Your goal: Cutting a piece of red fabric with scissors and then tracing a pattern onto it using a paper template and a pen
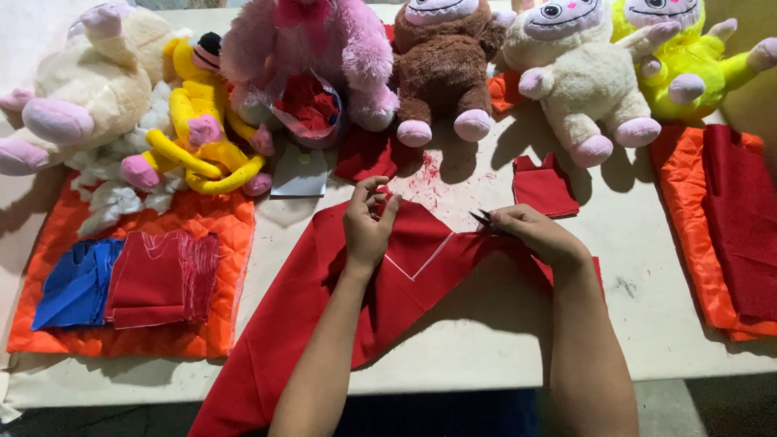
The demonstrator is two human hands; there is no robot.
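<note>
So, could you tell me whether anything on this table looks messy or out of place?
Yes: red fabric crumbs are scattered on the table by the brown plush toy, and white stuffing spills loose beside the yellow plush toy.

Your left hand (366,231) sits mid-frame, fingers spread and slightly curled; your right hand (530,232) is right of it, grip pinched closed.

Clear plastic bag (312,109), red contents, under pink plush (312,40).

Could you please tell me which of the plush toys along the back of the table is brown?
The brown plush toy sits mid-row, between pink and cream ones.
</note>
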